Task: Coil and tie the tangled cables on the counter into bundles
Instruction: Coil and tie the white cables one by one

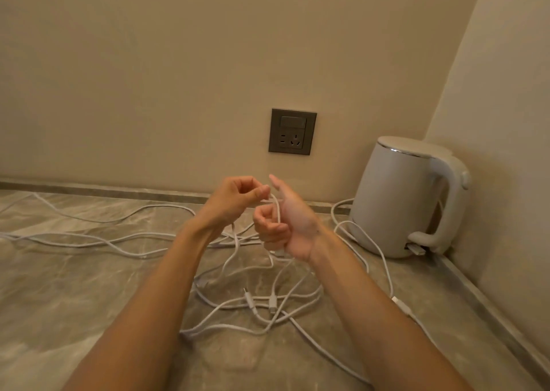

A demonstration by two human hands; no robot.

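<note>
White, thin and limp, the cables (272,301) sprawl tangled over the lower centre of the veined stone worktop (74,286). One strand (278,209) rises mid-frame, pinched by the left hand (235,200), with the right hand's (285,224) grip curled round it. Even loops under light tension should let the smooth strand slip free of crossings.
</note>
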